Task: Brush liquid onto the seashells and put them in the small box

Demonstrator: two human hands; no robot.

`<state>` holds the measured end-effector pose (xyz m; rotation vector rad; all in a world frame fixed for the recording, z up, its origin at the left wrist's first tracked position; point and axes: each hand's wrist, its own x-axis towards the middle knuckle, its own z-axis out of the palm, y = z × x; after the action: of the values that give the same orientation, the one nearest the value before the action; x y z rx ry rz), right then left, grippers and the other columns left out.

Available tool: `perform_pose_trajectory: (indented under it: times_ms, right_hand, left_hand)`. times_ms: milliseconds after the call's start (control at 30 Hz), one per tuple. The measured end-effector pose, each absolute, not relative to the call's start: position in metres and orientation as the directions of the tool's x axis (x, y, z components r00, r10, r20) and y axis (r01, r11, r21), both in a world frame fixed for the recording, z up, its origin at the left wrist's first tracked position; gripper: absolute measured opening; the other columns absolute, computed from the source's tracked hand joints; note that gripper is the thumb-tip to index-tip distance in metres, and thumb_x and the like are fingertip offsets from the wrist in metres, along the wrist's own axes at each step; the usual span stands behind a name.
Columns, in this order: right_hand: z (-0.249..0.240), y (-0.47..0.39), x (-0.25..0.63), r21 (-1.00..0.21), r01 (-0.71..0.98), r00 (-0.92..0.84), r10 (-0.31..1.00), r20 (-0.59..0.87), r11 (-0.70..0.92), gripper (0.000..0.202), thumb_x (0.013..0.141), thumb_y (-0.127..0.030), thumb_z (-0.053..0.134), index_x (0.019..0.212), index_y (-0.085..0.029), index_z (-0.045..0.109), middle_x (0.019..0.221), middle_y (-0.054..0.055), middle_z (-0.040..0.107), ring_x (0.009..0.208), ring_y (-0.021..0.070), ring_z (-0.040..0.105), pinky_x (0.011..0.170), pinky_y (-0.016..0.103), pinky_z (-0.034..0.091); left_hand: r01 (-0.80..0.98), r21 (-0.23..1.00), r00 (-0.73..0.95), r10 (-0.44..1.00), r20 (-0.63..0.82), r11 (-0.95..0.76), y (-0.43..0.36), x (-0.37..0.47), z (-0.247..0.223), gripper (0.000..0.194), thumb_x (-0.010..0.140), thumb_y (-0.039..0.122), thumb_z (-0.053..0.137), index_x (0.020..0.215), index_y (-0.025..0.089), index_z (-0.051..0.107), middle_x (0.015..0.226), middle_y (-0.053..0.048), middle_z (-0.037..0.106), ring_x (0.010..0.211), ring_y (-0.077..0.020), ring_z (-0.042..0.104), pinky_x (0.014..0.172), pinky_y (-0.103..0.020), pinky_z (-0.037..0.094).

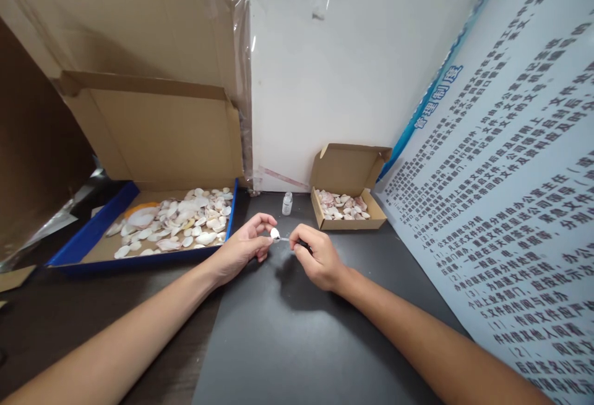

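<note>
A small white seashell (275,233) is pinched between the thumb and fingers of my left hand (248,239). My right hand (316,254) is closed around a thin tool (284,239) with a pale, narrow blade-like end and a dark handle mostly hidden in the fist. The tool's tip meets the shell's lower edge or lies right by it; I cannot tell which. Just behind both hands a small clear bottle (287,204) with whitish contents or a label stands upright on the dark table mat (278,343).
On the left, a blue-edged cardboard box (169,126) lies open, full of loose shells (185,222). A smaller cardboard box (351,224) with shells stands open at the back right. A white panel (352,52) rises behind, and a printed poster (501,163) leans along the right.
</note>
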<state>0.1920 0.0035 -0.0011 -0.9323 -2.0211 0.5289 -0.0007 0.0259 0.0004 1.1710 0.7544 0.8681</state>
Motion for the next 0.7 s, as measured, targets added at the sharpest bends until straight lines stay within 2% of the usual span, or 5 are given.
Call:
perform_pose_trajectory:
  times_ms: [167, 300, 467, 633, 700]
  right_hand:
    - [-0.0009, 0.0057, 0.193, -0.652, 0.476, -0.31, 0.806, 0.503, 0.59, 0.013, 0.081, -0.012, 0.041, 0.073, -0.019, 0.048, 0.071, 0.0, 0.051, 0.066, 0.0141, 0.047, 0.064, 0.025, 0.036]
    - [-0.0012, 0.0062, 0.1929, -0.664, 0.413, -0.372, 0.781, 0.501, 0.623, 0.012, 0.081, -0.012, 0.041, 0.074, -0.019, 0.048, 0.072, 0.0, 0.052, 0.067, 0.0137, 0.047, 0.065, 0.024, 0.037]
    - [-0.0025, 0.0078, 0.193, -0.673, 0.482, -0.313, 0.827, 0.467, 0.562, 0.013, 0.08, -0.012, 0.041, 0.071, -0.019, 0.048, 0.068, -0.001, 0.05, 0.064, 0.0138, 0.046, 0.062, 0.024, 0.034]
    - [-0.0013, 0.0067, 0.1928, -0.675, 0.407, -0.367, 0.787, 0.496, 0.616, 0.013, 0.08, -0.013, 0.04, 0.071, -0.019, 0.048, 0.069, -0.001, 0.05, 0.064, 0.0135, 0.046, 0.063, 0.024, 0.036]
    - [-0.0011, 0.0068, 0.1926, -0.676, 0.428, -0.361, 0.799, 0.481, 0.6, 0.013, 0.08, -0.013, 0.041, 0.072, -0.019, 0.048, 0.069, -0.001, 0.051, 0.064, 0.0137, 0.047, 0.063, 0.025, 0.036]
  left_hand:
    - [-0.135, 0.983, 0.49, 0.871, -0.042, 0.124, 0.027, -0.0012, -0.0014, 0.031, 0.077, 0.025, 0.066, 0.101, 0.022, 0.047, 0.081, 0.004, 0.05, 0.052, -0.0051, 0.036, 0.05, -0.021, 0.034]
    - [-0.113, 0.986, 0.495, 0.868, -0.051, 0.123, 0.0281, -0.0018, -0.0029, 0.031, 0.078, 0.025, 0.067, 0.102, 0.022, 0.047, 0.083, 0.004, 0.05, 0.053, -0.005, 0.037, 0.05, -0.021, 0.034]
    - [-0.122, 0.983, 0.498, 0.865, -0.058, 0.136, 0.0285, -0.002, -0.0031, 0.033, 0.076, 0.026, 0.068, 0.101, 0.022, 0.047, 0.083, 0.004, 0.053, 0.052, -0.0049, 0.039, 0.049, -0.02, 0.034]
    - [-0.123, 0.982, 0.5, 0.864, -0.063, 0.143, 0.0288, -0.0021, -0.0036, 0.034, 0.075, 0.026, 0.07, 0.101, 0.022, 0.048, 0.083, 0.004, 0.055, 0.052, -0.0044, 0.04, 0.049, -0.02, 0.033]
    - [-0.125, 0.981, 0.497, 0.865, -0.065, 0.145, 0.0289, -0.002, -0.0038, 0.034, 0.075, 0.026, 0.071, 0.1, 0.022, 0.049, 0.083, 0.004, 0.055, 0.052, -0.0043, 0.04, 0.049, -0.02, 0.033]
